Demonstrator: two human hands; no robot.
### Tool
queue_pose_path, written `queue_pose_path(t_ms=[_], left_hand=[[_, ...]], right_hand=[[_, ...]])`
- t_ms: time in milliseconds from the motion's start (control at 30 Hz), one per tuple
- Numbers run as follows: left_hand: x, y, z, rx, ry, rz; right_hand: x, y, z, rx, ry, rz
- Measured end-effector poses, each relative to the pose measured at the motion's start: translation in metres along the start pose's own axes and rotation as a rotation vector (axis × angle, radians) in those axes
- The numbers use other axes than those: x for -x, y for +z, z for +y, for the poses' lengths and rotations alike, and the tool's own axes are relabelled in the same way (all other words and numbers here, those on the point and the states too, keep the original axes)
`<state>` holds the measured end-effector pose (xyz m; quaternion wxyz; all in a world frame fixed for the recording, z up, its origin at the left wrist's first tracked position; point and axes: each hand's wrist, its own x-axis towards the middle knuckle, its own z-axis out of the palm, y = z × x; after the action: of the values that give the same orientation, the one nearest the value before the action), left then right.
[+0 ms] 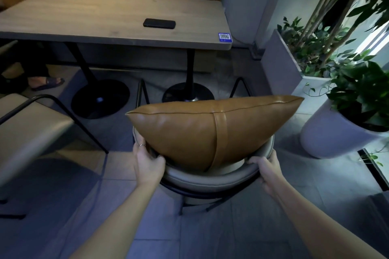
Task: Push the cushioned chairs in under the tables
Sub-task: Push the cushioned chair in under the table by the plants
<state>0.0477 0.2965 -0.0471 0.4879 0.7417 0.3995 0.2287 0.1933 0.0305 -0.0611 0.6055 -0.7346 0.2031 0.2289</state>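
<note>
Grey padded chair with thin black metal legs [210, 178], standing just short of the pale wooden counter [105, 17] and carrying a soft tan leather cushion [200, 130]. Left hand [148, 164] and right hand [267, 171] are each closed around the curved backrest rim. The frame looks light and rigid; the cushion could slip. A black pedestal base [188, 92] stands ahead, white planters [328, 132] near on the right, and a black phone [159, 23] rests on the counter.

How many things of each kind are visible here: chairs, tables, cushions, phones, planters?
Chairs: 2, the held chair and the grey chair
Tables: 1, table
Cushions: 1, cushion
Phones: 1, phone
Planters: 2, square planter, round planter
Total: 7
</note>
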Motion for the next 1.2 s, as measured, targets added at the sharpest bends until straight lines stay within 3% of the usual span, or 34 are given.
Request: queue_pose_path(t_ms=[367,1200], left_hand=[[-0.055,-0.015,0.000,-0.049,-0.012,-0.065],[-0.217,0.013,-0.009,-0.129,0.050,-0.032]], right_hand=[[0.002,0.036,-0.005,-0.129,-0.005,-0.038],[-0.083,0.135,-0.085,-0.042,-0.035,-0.017]])
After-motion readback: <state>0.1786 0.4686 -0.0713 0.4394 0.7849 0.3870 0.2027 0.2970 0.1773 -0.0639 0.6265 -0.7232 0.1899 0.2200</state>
